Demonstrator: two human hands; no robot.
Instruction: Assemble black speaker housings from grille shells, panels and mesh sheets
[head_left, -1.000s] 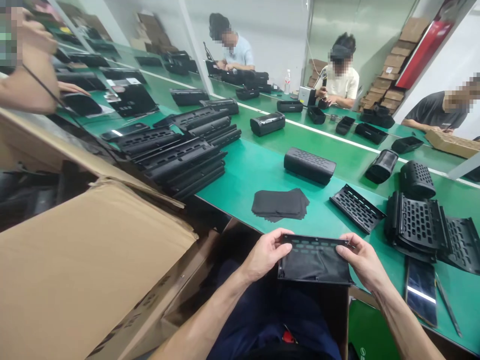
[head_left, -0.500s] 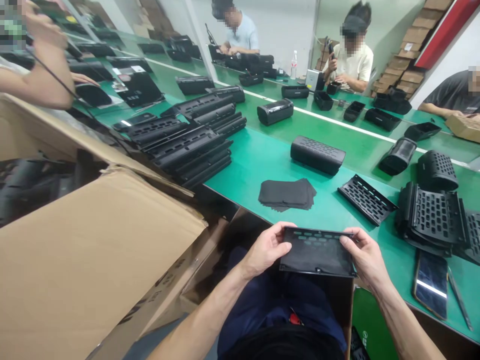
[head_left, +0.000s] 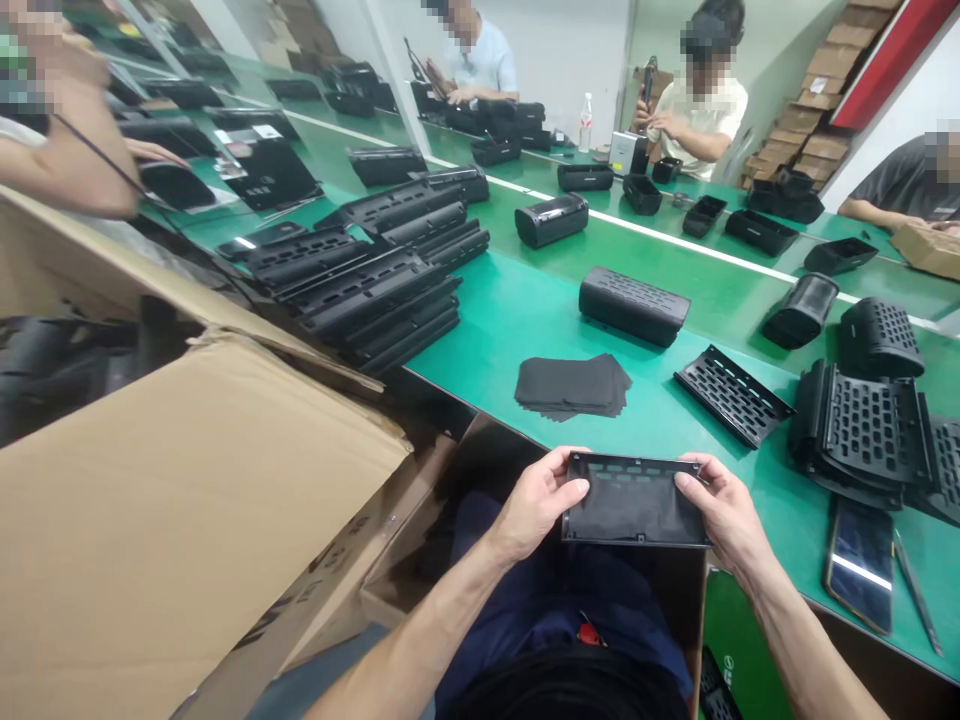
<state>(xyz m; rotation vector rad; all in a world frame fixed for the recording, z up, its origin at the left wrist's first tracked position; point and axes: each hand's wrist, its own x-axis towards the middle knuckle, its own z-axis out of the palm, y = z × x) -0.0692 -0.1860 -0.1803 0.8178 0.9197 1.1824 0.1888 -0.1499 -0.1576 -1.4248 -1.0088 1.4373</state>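
Between my two hands, above my lap at the table edge, is a black slotted plastic panel [head_left: 637, 537]. A dark sheet [head_left: 626, 508] lies inside it and covers most of its slots; a row of slots shows along the far side. My left hand [head_left: 536, 502] grips the panel's left end, thumb on the inner face. At the right end my right hand [head_left: 726, 507] grips it the same way. Just beyond, on the table, lies a stack of black sheets [head_left: 570, 385]. Another slotted panel [head_left: 733, 396] rests to the right of the stack.
Black panels [head_left: 375, 290] are piled on the green table [head_left: 495, 320] at left. Slotted panels [head_left: 862, 430], a phone [head_left: 860, 565] and tweezers [head_left: 916, 590] lie at right. A cardboard box [head_left: 187, 500] stands at my left. Black housings [head_left: 634, 305] sit farther back, where co-workers sit.
The panel has tilted slightly in my hands, and the sheet now covers more of the slots. My right thumb has shifted a little inward. Both hands keep their grip.
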